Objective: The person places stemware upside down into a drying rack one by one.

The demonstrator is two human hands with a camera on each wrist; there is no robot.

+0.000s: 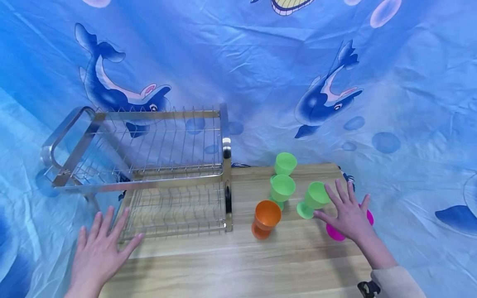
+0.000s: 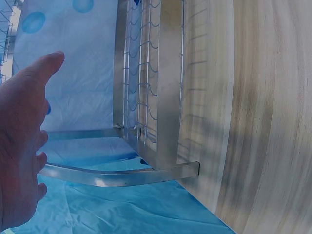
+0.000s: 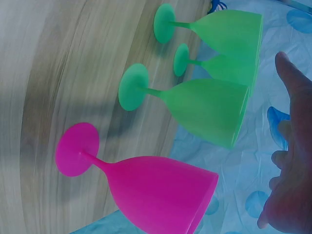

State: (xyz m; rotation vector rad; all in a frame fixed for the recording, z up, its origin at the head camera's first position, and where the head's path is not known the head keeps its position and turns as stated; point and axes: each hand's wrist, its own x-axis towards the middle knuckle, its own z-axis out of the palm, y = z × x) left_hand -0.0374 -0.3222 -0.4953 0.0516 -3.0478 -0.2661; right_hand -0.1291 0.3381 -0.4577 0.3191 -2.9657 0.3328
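My right hand (image 1: pixel 350 217) hovers with spread fingers over a magenta goblet (image 1: pixel 335 233), covering most of it in the head view. In the right wrist view the magenta goblet (image 3: pixel 156 190) stands upright, with the fingers apart from its rim. A green goblet (image 1: pixel 317 195) is just left of that hand. Two more green goblets, a front one (image 1: pixel 283 188) and a back one (image 1: pixel 285 163), stand further left, behind an orange goblet (image 1: pixel 267 215). My left hand (image 1: pixel 97 250), fingers spread and holding nothing, is at the front left of a metal dish rack (image 1: pixel 143 184).
The two-tier rack, with wire slots and a looped side handle (image 1: pixel 56 136), takes up the back left of the wooden table (image 1: pixel 208 265). A blue curtain (image 1: pixel 238 82) printed with dolphins hangs behind and at both sides.
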